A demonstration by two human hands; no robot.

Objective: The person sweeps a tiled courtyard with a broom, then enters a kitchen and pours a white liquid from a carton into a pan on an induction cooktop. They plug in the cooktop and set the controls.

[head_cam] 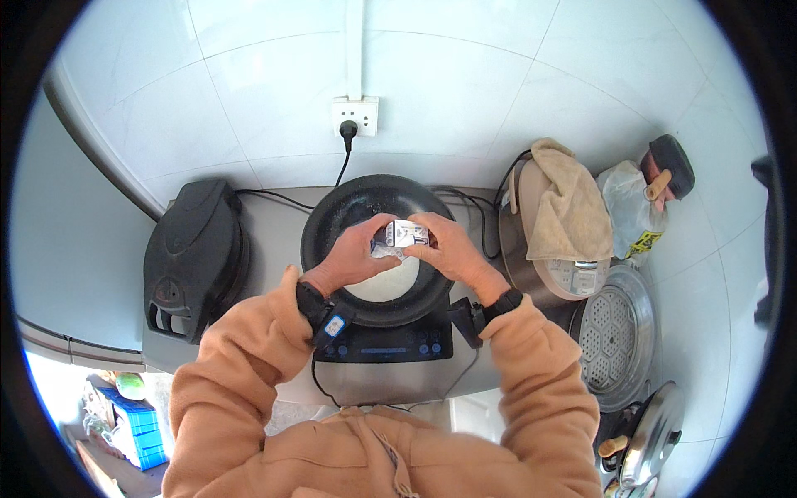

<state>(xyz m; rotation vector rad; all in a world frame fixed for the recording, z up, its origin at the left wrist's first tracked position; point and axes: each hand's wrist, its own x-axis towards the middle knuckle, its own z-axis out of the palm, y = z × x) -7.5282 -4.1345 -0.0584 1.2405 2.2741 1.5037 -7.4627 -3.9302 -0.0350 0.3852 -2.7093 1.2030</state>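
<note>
A small printed carton is held above a black frying pan, with my left hand on its left side and my right hand on its right. Fingers of both hands wrap around the carton and hide part of it; its printed end faces up at me. White liquid lies in the bottom of the pan below my hands. Under the pan is a black induction cooktop, with its control panel showing towards me.
A black electric griddle stands left. To the right are a rice cooker with a tan cloth, a perforated steamer tray and a metal lid. A plugged-in cord runs down behind the pan.
</note>
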